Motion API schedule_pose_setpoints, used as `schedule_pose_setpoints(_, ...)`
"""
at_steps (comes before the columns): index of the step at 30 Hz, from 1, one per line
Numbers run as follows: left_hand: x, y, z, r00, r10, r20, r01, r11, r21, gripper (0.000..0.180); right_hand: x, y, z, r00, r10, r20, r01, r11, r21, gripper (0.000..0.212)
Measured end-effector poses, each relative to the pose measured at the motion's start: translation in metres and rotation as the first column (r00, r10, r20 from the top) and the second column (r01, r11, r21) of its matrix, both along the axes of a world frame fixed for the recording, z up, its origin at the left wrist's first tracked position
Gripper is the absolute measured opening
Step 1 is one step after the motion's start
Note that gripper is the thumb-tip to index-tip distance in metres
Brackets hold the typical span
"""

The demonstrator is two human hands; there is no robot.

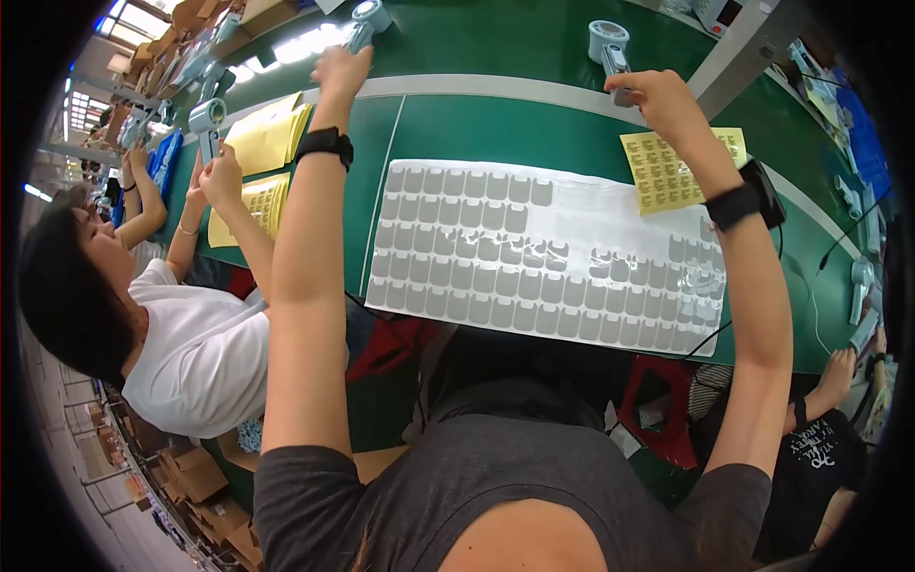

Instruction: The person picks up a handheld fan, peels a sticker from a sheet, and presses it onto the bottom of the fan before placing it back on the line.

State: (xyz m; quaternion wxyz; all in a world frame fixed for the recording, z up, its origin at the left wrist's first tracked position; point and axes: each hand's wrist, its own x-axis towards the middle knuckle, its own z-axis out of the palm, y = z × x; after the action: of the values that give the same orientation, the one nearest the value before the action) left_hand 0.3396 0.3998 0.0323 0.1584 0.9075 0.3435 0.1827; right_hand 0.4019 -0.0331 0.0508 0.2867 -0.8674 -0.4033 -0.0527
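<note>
Both my arms stretch forward across the green bench. At the far left, my left hand (344, 71) closes on the lower end of a pale blue handheld fan (359, 36); its fingertips are partly hidden. Out to the right, my right hand (660, 95) grips the handle of a second handheld fan (608, 38), whose round head points away from me. Between my arms lies a white backing sheet (583, 214) with rows of grey rounded stickers, several gone from its upper right. A yellow label sheet (658, 172) sits partly beneath my right forearm.
On the left, a co-worker in a white shirt (205, 353) holds another handheld fan (207, 119) beside stacked yellow sheets (262, 138). A metal post (748, 57) rises at the back right. Another person's hand (837, 377) rests near a cable (818, 305) at the right edge.
</note>
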Motion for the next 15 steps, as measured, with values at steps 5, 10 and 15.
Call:
schedule_pose_setpoints(5,0.019,0.049,-0.040,0.964,0.232,-0.126,-0.232,0.973,0.017,0.083,0.012,0.000,-0.022,0.992,-0.124,0.032,0.127,0.982,-0.140,0.034)
schedule_pose_setpoints(10,0.035,0.053,-0.054,0.993,0.079,-0.085,-0.079,0.997,0.009,0.069,-0.020,-0.015,-0.018,0.964,-0.209,0.164,0.228,0.967,-0.111,0.031)
schedule_pose_setpoints(15,0.025,0.035,-0.035,0.982,-0.084,0.171,0.056,0.985,0.161,0.050,-0.128,-0.038,0.006,0.960,-0.247,0.136,0.224,0.961,0.161,0.021)
